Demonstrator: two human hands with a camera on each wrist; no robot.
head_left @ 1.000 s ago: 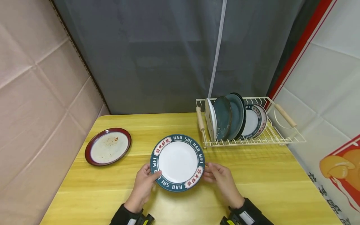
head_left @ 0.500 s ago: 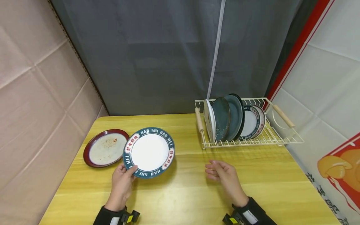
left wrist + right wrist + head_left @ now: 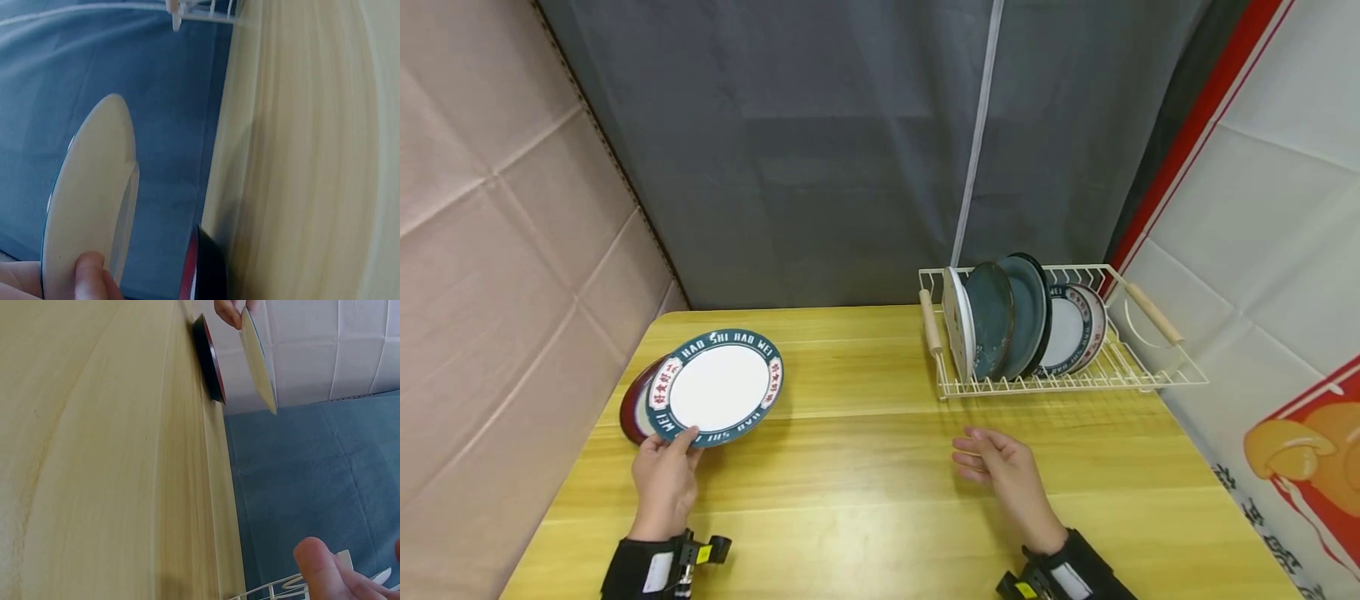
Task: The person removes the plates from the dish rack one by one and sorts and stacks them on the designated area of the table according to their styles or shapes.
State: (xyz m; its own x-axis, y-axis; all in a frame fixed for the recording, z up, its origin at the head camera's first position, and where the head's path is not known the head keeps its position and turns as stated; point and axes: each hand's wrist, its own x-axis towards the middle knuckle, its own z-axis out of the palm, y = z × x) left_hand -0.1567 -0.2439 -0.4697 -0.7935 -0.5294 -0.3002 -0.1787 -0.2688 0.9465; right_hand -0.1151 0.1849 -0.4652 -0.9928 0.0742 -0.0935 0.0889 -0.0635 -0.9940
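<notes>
My left hand (image 3: 666, 487) pinches the near rim of a white plate (image 3: 718, 387) with a teal lettered border, thumb on top and fingers beneath. Its pale underside shows in the left wrist view. The plate hangs above a dark red-rimmed plate (image 3: 634, 408) on the table and hides most of it in the head view; in the right wrist view a gap separates the held plate (image 3: 257, 362) from the red-rimmed plate (image 3: 209, 359). Over the table, to the right, my right hand (image 3: 1007, 471) holds nothing, its fingers loosely bent.
A cream wire dish rack (image 3: 1120, 379) with wooden handles stands at the back right. Several plates lean upright in it, among them a dark teal plate (image 3: 988, 321) and a teal-bordered plate (image 3: 1063, 329). A grey curtain (image 3: 820, 167) hangs behind the wooden table (image 3: 865, 500).
The right hand has let go of the teal-bordered plate. My left hand has carried that plate leftward from the middle, over the red-rimmed plate. The right hand stays near where it was.
</notes>
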